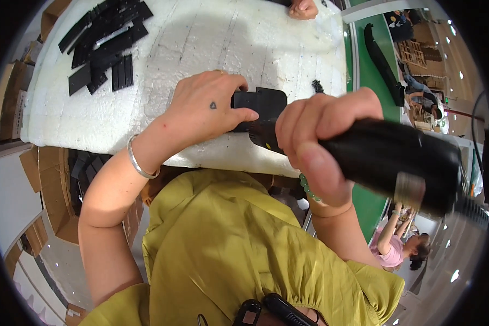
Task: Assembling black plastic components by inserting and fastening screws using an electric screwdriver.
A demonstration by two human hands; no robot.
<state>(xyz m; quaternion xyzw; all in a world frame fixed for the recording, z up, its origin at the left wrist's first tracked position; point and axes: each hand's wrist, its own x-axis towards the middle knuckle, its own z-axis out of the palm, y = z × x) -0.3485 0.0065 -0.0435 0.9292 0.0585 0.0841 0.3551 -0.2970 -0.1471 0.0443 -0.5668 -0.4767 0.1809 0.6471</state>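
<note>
My left hand presses a flat black plastic piece onto the white-covered table, its thumb and fingers closed around the near-left edge. My right hand is wrapped around a thick black corded power tool. The tool lies tilted, its cord end toward the right. Its front end, with a dark ridged edge, meets or overlaps the black piece beside my left thumb. My fingers and the tool body hide how exactly they touch, and the tool's rear is slightly blurred.
A heap of flat black pieces lies at the table's far left. Another person's hand rests at the far edge. Small black bits sit right of the piece. Beyond is a green surface bearing a long black part. Cardboard boxes stand left.
</note>
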